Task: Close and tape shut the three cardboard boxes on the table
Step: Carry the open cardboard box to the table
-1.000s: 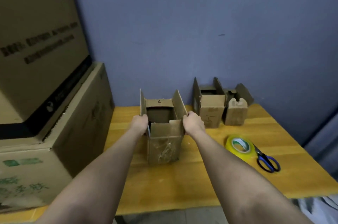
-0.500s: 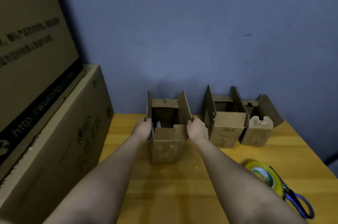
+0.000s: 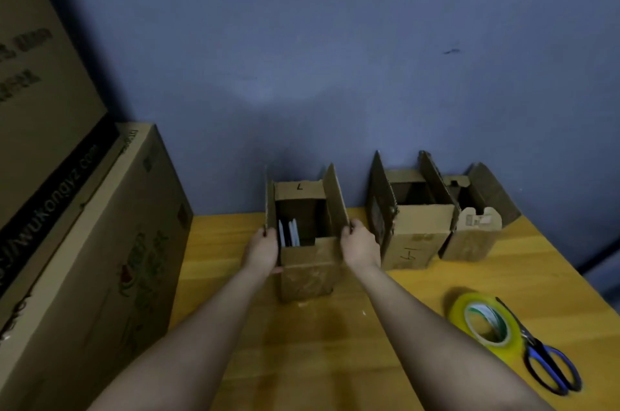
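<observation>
A person's left hand [image 3: 263, 251] and right hand [image 3: 360, 248], fingers curled, grip the upright side flaps of an open cardboard box [image 3: 307, 243] on the counter [image 3: 335, 343]; right of it stand two more open boxes [image 3: 414, 229], tape roll [image 3: 486, 323] and scissors [image 3: 543, 363].

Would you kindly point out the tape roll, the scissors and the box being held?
tape roll [image 3: 486, 323], head view, on its yellow outer band.
scissors [image 3: 550, 368], head view, on the blue handles.
held box [image 3: 307, 271], head view, on its front wall.
</observation>
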Action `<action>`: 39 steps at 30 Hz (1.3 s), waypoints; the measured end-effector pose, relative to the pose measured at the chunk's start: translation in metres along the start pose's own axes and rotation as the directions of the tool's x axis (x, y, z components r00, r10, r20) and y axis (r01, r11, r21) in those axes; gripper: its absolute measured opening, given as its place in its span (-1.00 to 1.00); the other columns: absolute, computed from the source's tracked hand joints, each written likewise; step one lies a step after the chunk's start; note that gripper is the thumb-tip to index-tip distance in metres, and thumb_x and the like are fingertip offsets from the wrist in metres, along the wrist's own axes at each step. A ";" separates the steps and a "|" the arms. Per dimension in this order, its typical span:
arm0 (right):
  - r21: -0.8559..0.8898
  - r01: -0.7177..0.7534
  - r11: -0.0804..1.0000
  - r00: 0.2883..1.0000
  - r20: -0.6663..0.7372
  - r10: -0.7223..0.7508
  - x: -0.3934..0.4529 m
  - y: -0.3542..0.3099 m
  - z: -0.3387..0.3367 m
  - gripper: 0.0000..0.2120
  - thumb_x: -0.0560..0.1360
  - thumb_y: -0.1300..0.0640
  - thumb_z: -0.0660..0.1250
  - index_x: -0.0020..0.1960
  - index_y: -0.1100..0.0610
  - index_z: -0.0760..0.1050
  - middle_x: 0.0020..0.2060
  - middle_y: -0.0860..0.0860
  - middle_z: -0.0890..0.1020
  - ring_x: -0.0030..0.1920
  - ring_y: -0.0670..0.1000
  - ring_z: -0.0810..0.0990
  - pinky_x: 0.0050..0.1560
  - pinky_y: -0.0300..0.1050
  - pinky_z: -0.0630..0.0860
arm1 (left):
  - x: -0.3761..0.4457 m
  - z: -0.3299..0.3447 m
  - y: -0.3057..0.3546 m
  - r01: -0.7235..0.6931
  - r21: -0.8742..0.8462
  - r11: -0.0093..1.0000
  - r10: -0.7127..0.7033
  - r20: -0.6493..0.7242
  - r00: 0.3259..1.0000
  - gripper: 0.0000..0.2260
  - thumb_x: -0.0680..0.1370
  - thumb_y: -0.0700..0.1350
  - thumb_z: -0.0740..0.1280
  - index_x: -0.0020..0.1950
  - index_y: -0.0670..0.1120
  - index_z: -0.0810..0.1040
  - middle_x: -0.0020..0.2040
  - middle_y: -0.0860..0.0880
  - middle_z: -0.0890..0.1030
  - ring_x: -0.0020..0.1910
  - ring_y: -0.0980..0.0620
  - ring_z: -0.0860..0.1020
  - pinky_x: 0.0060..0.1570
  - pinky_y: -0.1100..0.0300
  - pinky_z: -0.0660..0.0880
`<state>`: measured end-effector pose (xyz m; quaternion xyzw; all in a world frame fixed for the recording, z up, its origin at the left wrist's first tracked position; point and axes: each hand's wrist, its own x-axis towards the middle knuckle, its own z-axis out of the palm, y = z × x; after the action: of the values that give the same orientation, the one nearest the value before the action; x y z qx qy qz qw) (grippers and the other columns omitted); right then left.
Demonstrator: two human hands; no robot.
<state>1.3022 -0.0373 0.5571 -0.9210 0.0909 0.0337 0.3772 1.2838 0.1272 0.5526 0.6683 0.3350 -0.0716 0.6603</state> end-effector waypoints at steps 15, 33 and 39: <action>0.211 0.001 0.977 0.998 0.068 -0.016 -0.014 0.005 0.016 -0.67 0.66 0.01 0.09 0.34 0.13 0.40 0.15 0.12 0.59 0.15 0.16 0.56 0.13 -0.01 0.49 | -0.003 -0.025 -0.014 -0.040 0.075 0.996 0.035 0.063 0.997 -0.58 0.65 -0.11 0.15 0.50 -0.09 0.20 0.40 -0.14 0.38 0.27 -0.18 0.45 -0.05 0.02 0.54; 0.341 -0.020 0.940 1.000 -0.004 0.023 -0.026 0.019 0.016 -0.61 0.63 -0.15 0.08 0.27 0.09 0.43 0.08 0.04 0.57 0.10 0.08 0.53 0.05 -0.06 0.44 | -0.035 -0.024 -0.029 -0.482 0.418 0.770 0.575 -0.127 0.808 -0.50 0.59 0.04 0.21 0.51 -0.03 0.20 0.46 -0.08 0.28 0.41 -0.07 0.29 0.32 0.00 0.30; 0.114 -0.008 0.993 0.977 -0.212 0.032 -0.030 0.069 -0.005 -0.80 0.61 0.07 0.17 0.05 0.07 0.57 -0.07 0.06 0.68 -0.08 0.12 0.65 -0.04 0.02 0.58 | -0.050 0.006 -0.029 -0.810 0.486 -0.328 0.801 0.598 0.034 -0.69 0.49 0.01 0.18 0.21 -0.03 0.39 0.14 -0.07 0.47 0.13 -0.02 0.44 0.20 0.02 0.35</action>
<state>1.2598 -0.0843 0.5171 -0.8956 0.1421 -0.0668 0.4162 1.2313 0.1015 0.5544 0.9008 -0.3042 0.2714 0.1495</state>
